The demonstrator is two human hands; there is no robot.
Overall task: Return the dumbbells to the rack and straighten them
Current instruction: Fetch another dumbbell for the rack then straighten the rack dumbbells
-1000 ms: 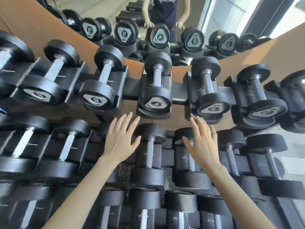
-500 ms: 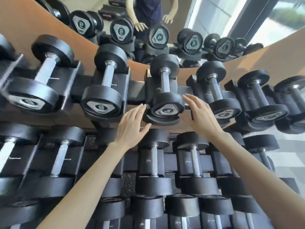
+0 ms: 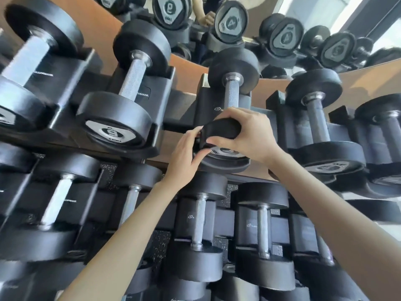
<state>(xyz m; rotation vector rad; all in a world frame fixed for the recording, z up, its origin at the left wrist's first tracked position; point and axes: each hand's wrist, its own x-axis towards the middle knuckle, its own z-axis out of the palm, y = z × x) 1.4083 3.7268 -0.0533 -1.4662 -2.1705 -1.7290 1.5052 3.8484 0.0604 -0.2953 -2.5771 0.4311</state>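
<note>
**Both grips now on the centre dumbbell's near head**

Half a second ago both hands were open, with straight fingers flanking the near head. Now they close on it. The right grip (image 3: 245,133) curls over the head's top from 3 o'clock, fingers wrapped down its rubber rim. The left grip (image 3: 186,156) comes in from 7 o'clock. Its fingers are hooked on the head's left edge and its thumb lies across the lower part of the labelled face.

The dumbbell (image 3: 231,92) sits in its cradle (image 3: 204,101) on the top row of the rack. Its long axis runs almost straight from 12 to 6 o'clock. The far head points to 12 o'clock, toward the mirror (image 3: 249,25), and the labelled near head points to 6 o'clock. A larger dumbbell (image 3: 134,77) lies in the next cradle at 9 o'clock, leaning toward 1 o'clock.
</note>
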